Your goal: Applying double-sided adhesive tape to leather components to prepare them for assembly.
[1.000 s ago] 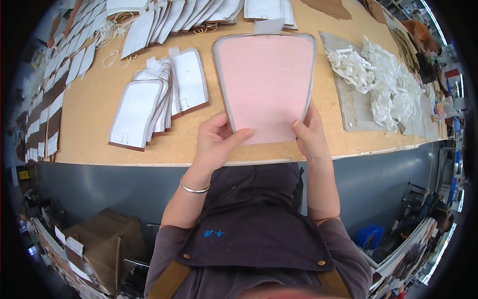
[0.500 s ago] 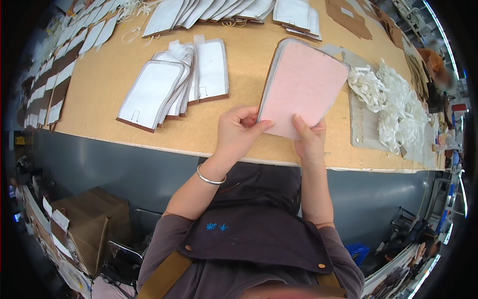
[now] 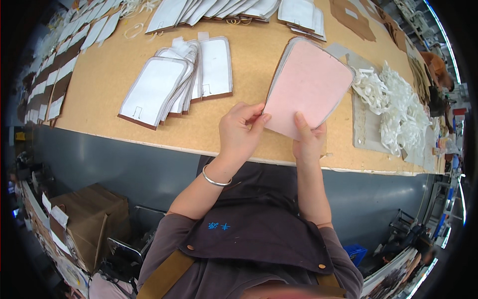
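Between my hands, over the front part of the table, I hold a pink panel (image 3: 311,82) with rounded top corners and a grey edge; it looks like several layers together. My left hand (image 3: 241,127) pinches its lower left edge between thumb and fingers, and a silver bangle circles that wrist. My right hand (image 3: 309,137) grips the lower right edge, thumb flat on the pink face and fingers hidden behind. Left of the held panel lies a fanned stack of white panels (image 3: 152,89) with grey borders and brown bottom edges.
The table (image 3: 199,134) carries a row of white panels (image 3: 211,9) at the back and striped brown-and-white pieces (image 3: 55,84) at far left. A heap of white tape loops (image 3: 398,112) lies at right, near brown pieces (image 3: 351,17). A brown box (image 3: 94,219) stands below left.
My left hand's thumb and fingertips have slid slightly up along the panel's left edge. The pink panel is tilted a little more to the right. The view has shifted slightly.
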### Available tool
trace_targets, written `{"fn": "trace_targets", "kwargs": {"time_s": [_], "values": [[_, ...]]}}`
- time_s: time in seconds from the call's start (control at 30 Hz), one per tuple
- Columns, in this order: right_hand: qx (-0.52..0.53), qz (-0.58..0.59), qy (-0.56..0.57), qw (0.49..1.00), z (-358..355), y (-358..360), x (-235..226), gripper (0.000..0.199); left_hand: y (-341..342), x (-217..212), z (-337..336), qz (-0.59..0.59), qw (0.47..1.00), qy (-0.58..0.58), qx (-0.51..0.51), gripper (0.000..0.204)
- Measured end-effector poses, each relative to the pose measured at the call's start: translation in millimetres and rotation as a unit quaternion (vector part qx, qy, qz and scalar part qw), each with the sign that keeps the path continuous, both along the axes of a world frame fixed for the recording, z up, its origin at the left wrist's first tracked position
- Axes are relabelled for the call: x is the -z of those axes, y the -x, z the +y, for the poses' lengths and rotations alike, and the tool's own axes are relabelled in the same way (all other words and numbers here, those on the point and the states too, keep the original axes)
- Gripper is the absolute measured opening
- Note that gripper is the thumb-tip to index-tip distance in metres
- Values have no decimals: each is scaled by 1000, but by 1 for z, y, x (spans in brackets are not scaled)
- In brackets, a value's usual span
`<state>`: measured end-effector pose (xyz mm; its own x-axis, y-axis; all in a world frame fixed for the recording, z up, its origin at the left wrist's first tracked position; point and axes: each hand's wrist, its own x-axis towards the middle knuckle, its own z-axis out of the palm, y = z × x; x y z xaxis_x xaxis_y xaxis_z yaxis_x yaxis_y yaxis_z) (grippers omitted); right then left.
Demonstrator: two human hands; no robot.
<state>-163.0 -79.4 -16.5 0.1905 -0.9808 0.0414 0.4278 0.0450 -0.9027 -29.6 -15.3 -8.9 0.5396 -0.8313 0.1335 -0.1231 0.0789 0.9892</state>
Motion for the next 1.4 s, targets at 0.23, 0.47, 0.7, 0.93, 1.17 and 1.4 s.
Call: {"fn": "trace_targets", "kwargs": {"time_s": [0.23, 0.47, 0.7, 0.93, 1.17, 1.4], "values": [[102, 85, 79, 988, 11, -19, -8, 40, 7, -6, -1, -222, 973, -39, -52, 26], [-107, -22, -47, 993, -7, 13, -9, 40, -32, -28, -8, 125, 974, 75, 171, 54], [-119, 131, -6, 984, 9, -2, -12, 43, -20, -21, -25, 203, 967, 94, 124, 40], [-182, 74, -12, 981, -16, 19, -40, 44, -21, -17, -18, 309, 918, 48, 244, 32], [-62, 102, 28, 992, -12, -1, -29, 41, -1, -13, -14, 157, 971, 48, 172, 39], [-149, 68, 44, 986, -2, 15, -40, 36, -25, -61, -11, 200, 922, 67, 324, 43]]}}
